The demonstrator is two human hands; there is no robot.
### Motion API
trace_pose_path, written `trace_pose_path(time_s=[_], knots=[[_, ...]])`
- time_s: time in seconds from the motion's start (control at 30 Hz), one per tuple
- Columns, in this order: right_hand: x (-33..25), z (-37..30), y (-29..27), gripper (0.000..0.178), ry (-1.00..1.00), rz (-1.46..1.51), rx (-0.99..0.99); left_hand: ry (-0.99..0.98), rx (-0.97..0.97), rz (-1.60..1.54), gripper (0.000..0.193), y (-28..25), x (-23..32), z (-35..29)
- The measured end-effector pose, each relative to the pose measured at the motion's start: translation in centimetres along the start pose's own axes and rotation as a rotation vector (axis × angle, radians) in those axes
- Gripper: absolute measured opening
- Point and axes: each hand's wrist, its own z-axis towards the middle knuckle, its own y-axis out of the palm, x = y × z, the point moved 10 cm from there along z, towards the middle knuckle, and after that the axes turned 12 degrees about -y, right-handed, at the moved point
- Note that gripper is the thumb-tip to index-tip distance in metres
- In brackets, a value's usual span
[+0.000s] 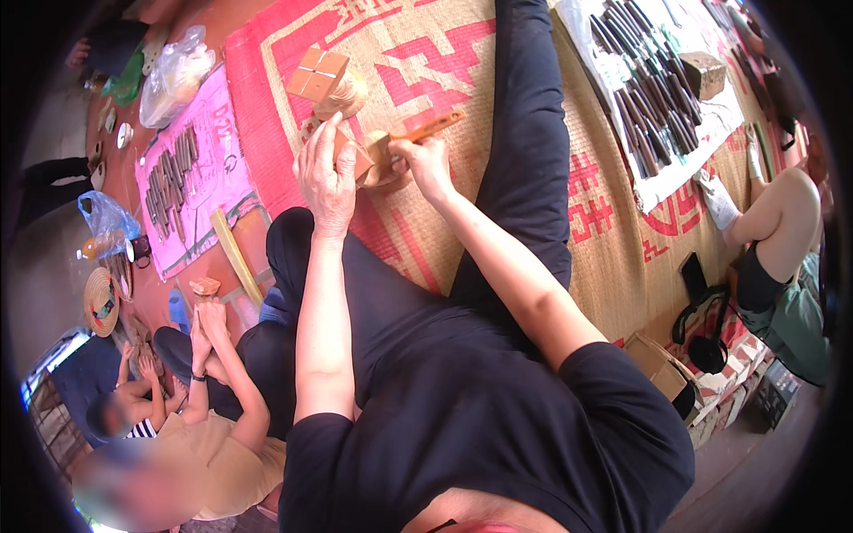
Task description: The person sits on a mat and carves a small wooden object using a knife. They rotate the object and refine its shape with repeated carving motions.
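Note:
My left hand (325, 182) grips the left side of a reddish-brown block (362, 160) above the mat, its fingers along the block's edge. From the right, my right hand (428, 164) closes round a flat brush with an orange-brown wooden handle (435, 126). The handle points up and to the right, with what looks like a small hole at its end. Its pale head meets the block; exactly where they touch is hard to make out. Just beyond my left hand, a square reddish block with pale cross lines (317, 75) rests against a round, pale wooden stand (348, 95).
A red and straw-coloured woven mat (426, 240) lies beneath. Many dark-handled carving tools (653, 98) cover a white cloth at right, beside a wooden block (704, 75). More tools (173, 178) lie on a pink sheet at left. Co-workers sit at lower left and far right.

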Motion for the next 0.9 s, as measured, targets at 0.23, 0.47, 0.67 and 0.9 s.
trace_pose_path(time_s=[0.23, 0.47, 0.67, 0.9], knots=[[-1.6, 0.1, -0.5, 0.021, -0.048, 0.021, -0.073, -0.013, -0.015, -0.001, 0.044, -0.2, 0.0, 0.1], [-0.4, 3.8, 0.0, 0.024, -0.107, 0.089, 0.049, 0.058, -0.062, 0.195, 0.077, 0.0, 2.1, 0.0], [-1.4, 2.0, -4.0, 0.022, -0.127, 0.166, 0.048, 0.014, -0.277, 0.158, 0.073, 0.7, 1.3, -0.5], [-3.5, 1.1, -5.9, 0.022, -0.104, 0.055, 0.110, 0.071, -0.471, 0.141, 0.058, 0.0, 3.1, -2.5]])
